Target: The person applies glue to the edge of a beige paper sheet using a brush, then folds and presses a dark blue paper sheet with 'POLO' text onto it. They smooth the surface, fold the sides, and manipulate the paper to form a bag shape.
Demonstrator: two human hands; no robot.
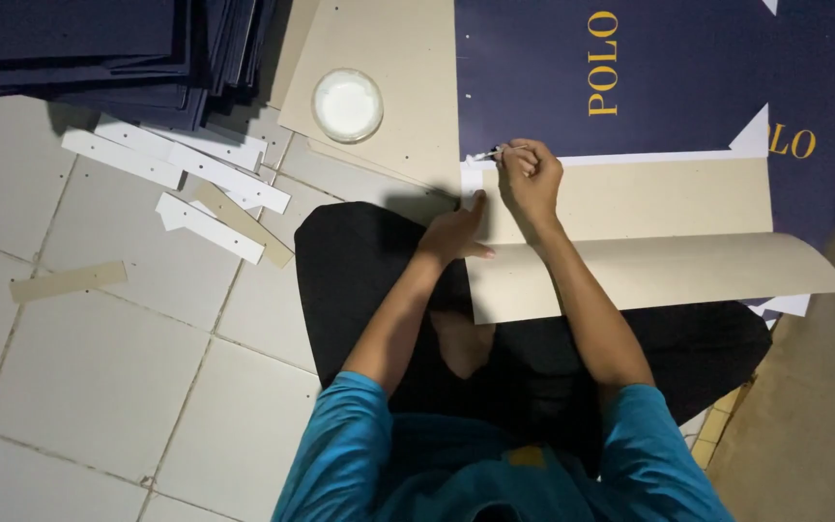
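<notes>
Fingers (pixel 519 159) of the right hand (pixel 531 179) curl tightly round a small brush (pixel 488 154), its tip on the white edge strip of the navy printed sheet (pixel 669 77). Below it lies the tan cardboard flap (pixel 649 237), curling toward the person's lap. Both forearms reach forward, the right straighter. The left hand (pixel 453 232) lies flat, fingers together, thumb up, pressing the flap's left edge. A round white glue dish (pixel 348 104) sits well apart, upper left.

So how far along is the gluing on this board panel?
Done: a stack of navy sheets lies at top left. In hand: the right hand holds a small brush at the white strip's left end, while the left hand presses the tan board. Left: the rest of that strip looks untouched; glue remains in the cup.
</notes>
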